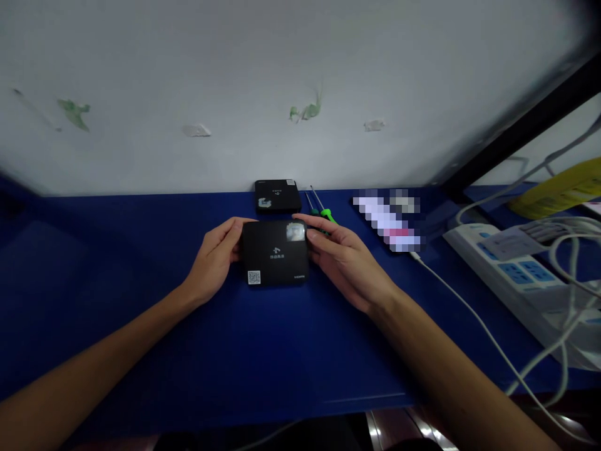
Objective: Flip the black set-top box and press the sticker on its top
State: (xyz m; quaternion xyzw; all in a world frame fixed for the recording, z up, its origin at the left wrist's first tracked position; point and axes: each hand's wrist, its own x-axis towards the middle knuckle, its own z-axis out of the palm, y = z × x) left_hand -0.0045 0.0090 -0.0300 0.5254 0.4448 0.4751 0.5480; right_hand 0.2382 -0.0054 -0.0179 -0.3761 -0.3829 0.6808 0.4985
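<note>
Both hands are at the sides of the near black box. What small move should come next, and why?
Probably lift the near black box: the left hand and right hand already flank it, and it lies flat on the blue table.

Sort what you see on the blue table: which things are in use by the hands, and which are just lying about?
In use:
- near black set-top box
- left hand, gripping its left edge
- right hand, on its right edge

Lying about:
- second black box
- green-handled screwdrivers
- white power strip
- white cable
</note>
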